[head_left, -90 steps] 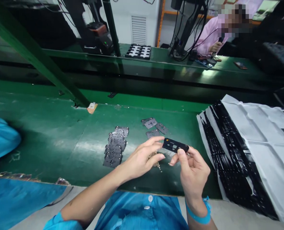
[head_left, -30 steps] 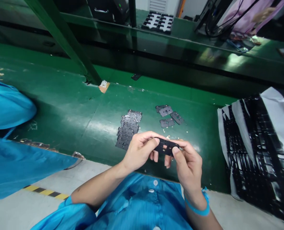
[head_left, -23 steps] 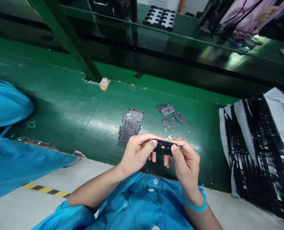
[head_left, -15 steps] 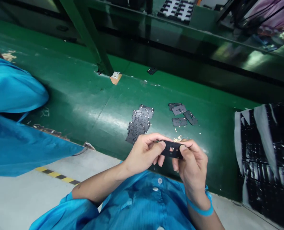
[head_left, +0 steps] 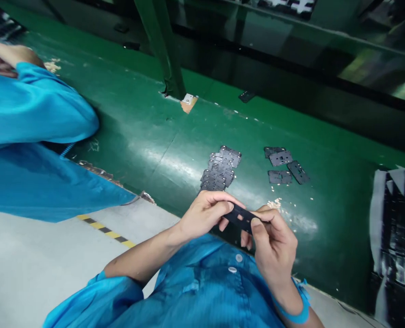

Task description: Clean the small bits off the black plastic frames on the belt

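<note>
A flat black plate point(head_left: 240, 218) with small cut-outs is held between both hands, above the bench's front edge. My left hand point(head_left: 205, 214) pinches its left end, thumb on top. My right hand point(head_left: 274, 237), with a blue band at the wrist, grips the right end the same way. Beyond my left hand lies an overlapping stack of dark plates point(head_left: 221, 168). Several loose dark plates point(head_left: 280, 158) rest farther right. Small pale pieces point(head_left: 275, 203) are scattered just beyond my right hand.
A person in a blue sleeve point(head_left: 52, 109) leans on the green bench point(head_left: 130, 114) at the left. A green post point(head_left: 164, 50) rises behind. One dark plate point(head_left: 246, 96) lies near the back. Black wrapped material point(head_left: 400, 228) stands at the far right.
The view has shifted, so the bench and its plates appear farther right. The held plate now tilts more, its right end lower. Both hands keep hold of it.
</note>
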### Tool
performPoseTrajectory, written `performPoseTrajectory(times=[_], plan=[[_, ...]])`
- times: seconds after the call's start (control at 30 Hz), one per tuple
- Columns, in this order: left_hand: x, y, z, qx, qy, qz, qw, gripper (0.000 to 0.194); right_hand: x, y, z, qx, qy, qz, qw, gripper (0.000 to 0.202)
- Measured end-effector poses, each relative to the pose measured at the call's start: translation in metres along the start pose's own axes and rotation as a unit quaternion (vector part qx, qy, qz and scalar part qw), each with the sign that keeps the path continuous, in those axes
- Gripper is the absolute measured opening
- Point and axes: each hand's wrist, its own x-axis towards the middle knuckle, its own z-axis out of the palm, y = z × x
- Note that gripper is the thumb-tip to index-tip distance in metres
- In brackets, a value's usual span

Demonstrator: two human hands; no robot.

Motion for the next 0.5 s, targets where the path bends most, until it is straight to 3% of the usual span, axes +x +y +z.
performPoseTrajectory(times=[0.17, 0.33, 0.5], plan=[[-0.030, -0.013, -0.043, 0.207, 0.053, 0.052, 0.976, 0.021, -0.007, 0.025, 0.018, -0.098, -0.102, 0.022, 0.990, 0.014], [-0.030, -0.017, -0.064, 0.388, 0.083, 0.097, 0.913, 0.017, 0.000, 0.045, 0.037, -0.282, -0.080, -0.068, 0.954, 0.028], [-0.018, -0.020, -0.070, 0.463, 0.113, 0.118, 0.871, 0.025, 0.004, 0.049, 0.047, -0.403, -0.078, -0.086, 0.908, 0.034]])
